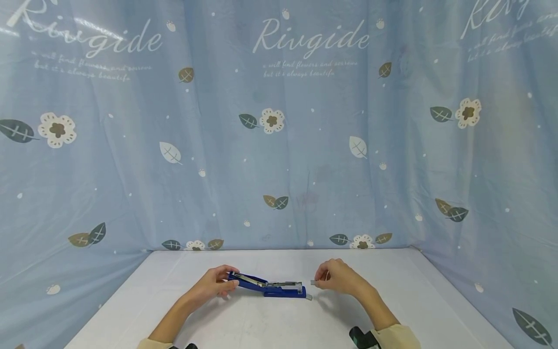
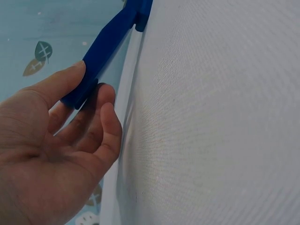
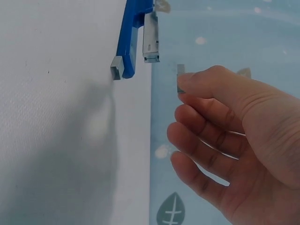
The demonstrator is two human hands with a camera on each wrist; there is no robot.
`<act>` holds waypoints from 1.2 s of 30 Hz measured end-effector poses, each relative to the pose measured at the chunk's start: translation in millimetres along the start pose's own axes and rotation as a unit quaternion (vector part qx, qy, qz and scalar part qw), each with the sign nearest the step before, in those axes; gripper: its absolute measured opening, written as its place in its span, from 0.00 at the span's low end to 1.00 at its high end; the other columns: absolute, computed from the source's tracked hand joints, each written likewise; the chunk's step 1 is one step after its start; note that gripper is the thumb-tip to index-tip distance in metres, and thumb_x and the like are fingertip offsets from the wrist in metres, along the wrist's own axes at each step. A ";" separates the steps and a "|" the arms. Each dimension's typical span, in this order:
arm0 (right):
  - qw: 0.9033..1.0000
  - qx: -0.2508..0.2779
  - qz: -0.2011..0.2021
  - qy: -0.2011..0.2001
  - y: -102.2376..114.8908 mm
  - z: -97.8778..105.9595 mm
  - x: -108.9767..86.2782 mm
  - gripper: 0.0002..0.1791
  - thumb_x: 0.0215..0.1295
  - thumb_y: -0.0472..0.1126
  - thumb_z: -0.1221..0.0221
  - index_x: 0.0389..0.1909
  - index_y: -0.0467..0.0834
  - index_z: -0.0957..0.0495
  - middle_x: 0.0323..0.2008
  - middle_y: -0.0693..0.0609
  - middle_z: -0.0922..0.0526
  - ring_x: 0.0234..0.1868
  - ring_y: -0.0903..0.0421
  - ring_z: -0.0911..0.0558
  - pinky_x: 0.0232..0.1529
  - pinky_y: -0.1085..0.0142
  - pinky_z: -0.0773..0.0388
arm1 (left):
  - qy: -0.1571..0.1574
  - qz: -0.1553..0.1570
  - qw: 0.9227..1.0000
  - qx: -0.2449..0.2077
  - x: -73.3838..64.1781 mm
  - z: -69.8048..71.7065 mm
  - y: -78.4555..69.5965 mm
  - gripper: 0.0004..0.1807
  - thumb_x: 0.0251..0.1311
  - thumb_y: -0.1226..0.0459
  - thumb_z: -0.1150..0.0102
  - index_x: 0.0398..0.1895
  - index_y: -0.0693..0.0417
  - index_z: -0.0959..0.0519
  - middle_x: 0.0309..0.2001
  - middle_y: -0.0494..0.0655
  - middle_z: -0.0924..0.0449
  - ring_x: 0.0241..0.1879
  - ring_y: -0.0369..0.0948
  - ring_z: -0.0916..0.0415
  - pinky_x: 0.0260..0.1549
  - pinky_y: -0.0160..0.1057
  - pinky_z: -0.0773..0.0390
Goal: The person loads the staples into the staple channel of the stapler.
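A blue stapler point(image 1: 284, 292) lies opened out in the head view, its metal staple channel point(image 1: 283, 284) exposed and its top arm point(image 1: 248, 282) swung back to the left. My left hand point(image 1: 218, 281) holds the end of that arm between thumb and fingers; the left wrist view shows the thumb on the blue arm point(image 2: 105, 51). Between thumb and forefinger, my right hand point(image 1: 337, 277) pinches a short grey strip of staples point(image 3: 180, 75), a little apart from the channel's front end point(image 3: 151, 54). Another small strip of staples point(image 3: 116, 68) sits against the tip of the stapler's base.
The stapler rests on a white tabletop point(image 1: 261, 325). Behind and at both sides hangs a blue curtain point(image 1: 279, 165) printed with leaves, flowers and lettering. A dark band with a camera point(image 1: 364, 338) is worn on the right wrist.
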State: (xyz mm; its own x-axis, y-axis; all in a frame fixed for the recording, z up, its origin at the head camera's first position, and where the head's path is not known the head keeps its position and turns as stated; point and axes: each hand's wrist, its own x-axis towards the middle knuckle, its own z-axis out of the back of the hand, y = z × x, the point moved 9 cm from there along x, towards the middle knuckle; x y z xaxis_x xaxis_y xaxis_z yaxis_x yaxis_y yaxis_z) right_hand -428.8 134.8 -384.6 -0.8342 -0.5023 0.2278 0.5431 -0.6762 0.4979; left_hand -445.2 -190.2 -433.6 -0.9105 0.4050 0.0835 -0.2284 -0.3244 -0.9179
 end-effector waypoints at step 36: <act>1.000 0.006 0.004 0.009 6.3 -12.3 14.3 0.02 0.59 0.41 0.33 0.29 0.48 0.16 0.26 0.60 0.17 0.27 0.65 0.23 0.29 0.74 0.24 | 0.004 -0.001 1.000 -0.003 1.4 0.4 1.9 0.28 0.65 0.58 0.38 0.63 0.64 0.31 0.42 0.65 0.18 0.34 0.44 0.21 0.31 0.40 0.18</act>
State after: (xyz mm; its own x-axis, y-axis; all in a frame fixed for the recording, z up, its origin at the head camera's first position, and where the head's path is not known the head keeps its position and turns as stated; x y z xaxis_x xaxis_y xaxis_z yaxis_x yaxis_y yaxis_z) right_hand -436.2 116.7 -388.5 -0.8285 -0.5164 0.2167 0.5477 -0.6663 0.5060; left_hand -447.0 -190.6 -435.1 -0.9075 0.4120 0.0825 -0.2282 -0.3183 -0.9201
